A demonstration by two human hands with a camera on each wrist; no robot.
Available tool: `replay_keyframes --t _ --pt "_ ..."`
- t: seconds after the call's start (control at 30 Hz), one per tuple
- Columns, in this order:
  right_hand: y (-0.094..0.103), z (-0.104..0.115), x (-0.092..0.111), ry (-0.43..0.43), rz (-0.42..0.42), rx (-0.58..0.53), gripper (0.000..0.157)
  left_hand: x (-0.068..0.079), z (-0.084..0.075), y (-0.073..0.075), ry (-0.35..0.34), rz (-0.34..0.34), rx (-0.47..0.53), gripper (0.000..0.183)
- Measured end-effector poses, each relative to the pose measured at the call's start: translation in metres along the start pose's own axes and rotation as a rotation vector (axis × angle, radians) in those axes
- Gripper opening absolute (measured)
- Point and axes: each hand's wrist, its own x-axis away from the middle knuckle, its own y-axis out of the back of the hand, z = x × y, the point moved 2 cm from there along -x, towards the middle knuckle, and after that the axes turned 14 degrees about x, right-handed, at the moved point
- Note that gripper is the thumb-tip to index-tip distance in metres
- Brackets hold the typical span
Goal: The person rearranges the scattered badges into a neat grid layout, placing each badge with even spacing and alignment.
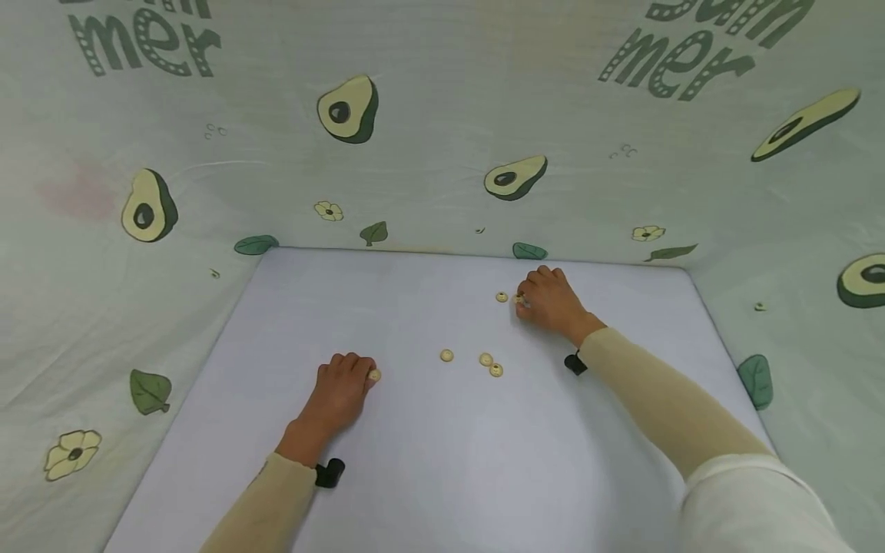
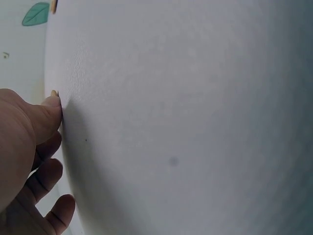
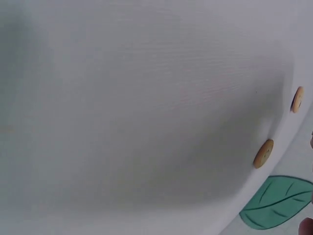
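Note:
My left hand (image 1: 343, 388) pinches a round wooden button (image 1: 374, 375) low over the white table. In the left wrist view only the button's edge (image 2: 55, 93) shows, at the thumb tip (image 2: 51, 102); the index fingertip is hidden. At the back right, my right hand (image 1: 549, 298) reaches over the table with loosely bent fingers. Two wooden buttons lie flat by its thumb side, a nearer one (image 1: 519, 298) and a farther one (image 1: 501, 297). The right wrist view has just bits of fingers (image 3: 306, 227) at its right edge, apart from both buttons.
Between the hands lie three more buttons: a single one (image 1: 446, 355), and a pair, one (image 1: 486, 359) close against the other (image 1: 496, 370). The white tabletop (image 1: 415, 468) meets a cloth (image 1: 429, 153) printed with avocados and leaves at the back and sides.

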Motion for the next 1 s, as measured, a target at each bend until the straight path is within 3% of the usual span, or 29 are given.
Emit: replay_keyframes --t 0.67,1.0 --pt "-0.009 0.05 -0.061 0.023 0.103 -0.021 0.029 0.001 -0.004 0.001 -0.007 -0.017 -0.007 0.02" --pt "-0.017 0.06 -0.075 0.012 0.137 -0.035 0.027 0.0 -0.001 0.0 -0.004 -0.015 -0.005 0.02"
